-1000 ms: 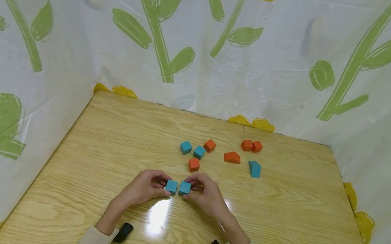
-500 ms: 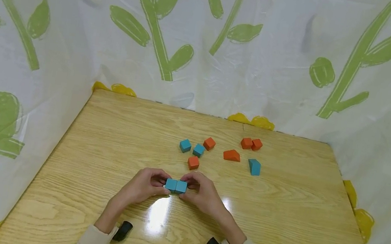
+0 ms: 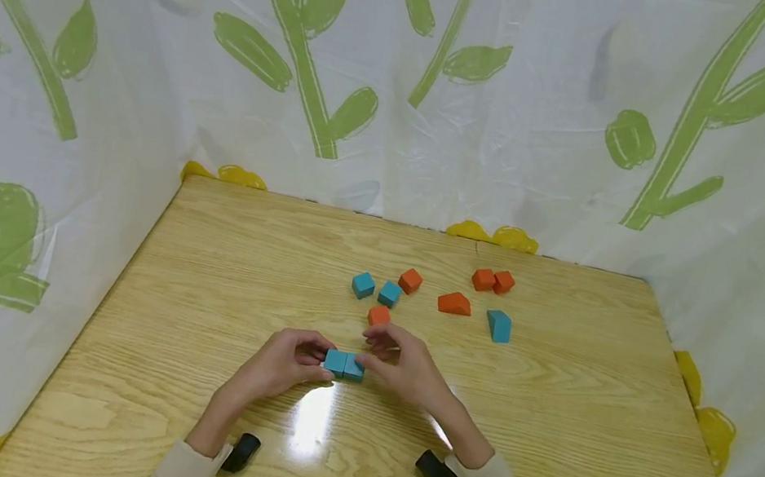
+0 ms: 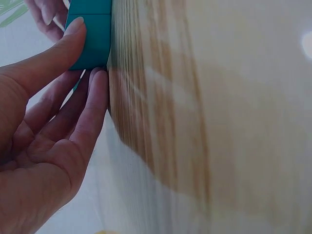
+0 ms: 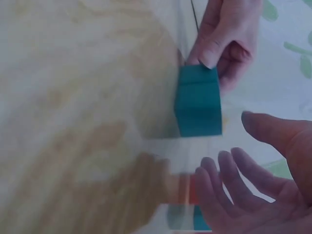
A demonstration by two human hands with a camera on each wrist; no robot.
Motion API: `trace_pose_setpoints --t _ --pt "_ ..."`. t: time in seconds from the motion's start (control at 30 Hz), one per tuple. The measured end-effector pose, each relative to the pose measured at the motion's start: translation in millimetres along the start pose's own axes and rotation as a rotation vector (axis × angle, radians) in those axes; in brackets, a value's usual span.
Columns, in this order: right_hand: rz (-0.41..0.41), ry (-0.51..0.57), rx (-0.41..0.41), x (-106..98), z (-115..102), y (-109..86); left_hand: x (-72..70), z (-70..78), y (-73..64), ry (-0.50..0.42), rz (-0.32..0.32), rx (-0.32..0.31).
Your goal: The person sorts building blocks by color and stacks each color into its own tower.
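Observation:
Two blue cubes sit side by side, faces together, on the wooden table. My left hand pinches the left blue cube between thumb and fingers; in the left wrist view its thumb lies on that cube's near face. The right blue cube butts against it. My right hand is beside this second cube, its thumb overlapping the cube's corner in the head view. The right wrist view shows the right hand's fingers spread, apart from the cube, with nothing between them.
Just beyond my right fingers is a red cube. Behind it are two blue cubes and another red cube. Farther right are a red wedge-like block, a blue one and two red cubes. Flower-printed curtains enclose the table.
The right hand brought its blue cube leftward against the left one, then let go and drew slightly right and away. My left hand kept its hold.

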State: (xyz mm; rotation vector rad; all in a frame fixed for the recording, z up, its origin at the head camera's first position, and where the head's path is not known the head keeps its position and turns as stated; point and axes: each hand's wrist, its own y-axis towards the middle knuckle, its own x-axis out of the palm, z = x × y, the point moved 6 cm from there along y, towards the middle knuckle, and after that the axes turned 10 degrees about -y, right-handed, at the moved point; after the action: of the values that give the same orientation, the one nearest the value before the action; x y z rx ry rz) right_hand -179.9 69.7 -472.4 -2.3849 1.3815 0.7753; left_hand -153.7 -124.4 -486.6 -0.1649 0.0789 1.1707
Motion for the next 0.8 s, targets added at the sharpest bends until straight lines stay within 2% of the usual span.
trace_pose_setpoints --t 0.23,0.4,0.8 --pt "0.117 -0.027 0.014 -25.4 1.1 14.3 -0.8 -1.6 0.0 0.002 0.001 -0.002" --pt "0.17 -0.029 0.059 -39.8 6.6 23.0 -0.4 -2.6 0.0 -0.009 -0.012 -0.001" --pt "0.241 -0.1 0.07 -49.9 27.1 46.9 -1.9 -1.8 -1.4 -0.018 -0.008 -0.004"
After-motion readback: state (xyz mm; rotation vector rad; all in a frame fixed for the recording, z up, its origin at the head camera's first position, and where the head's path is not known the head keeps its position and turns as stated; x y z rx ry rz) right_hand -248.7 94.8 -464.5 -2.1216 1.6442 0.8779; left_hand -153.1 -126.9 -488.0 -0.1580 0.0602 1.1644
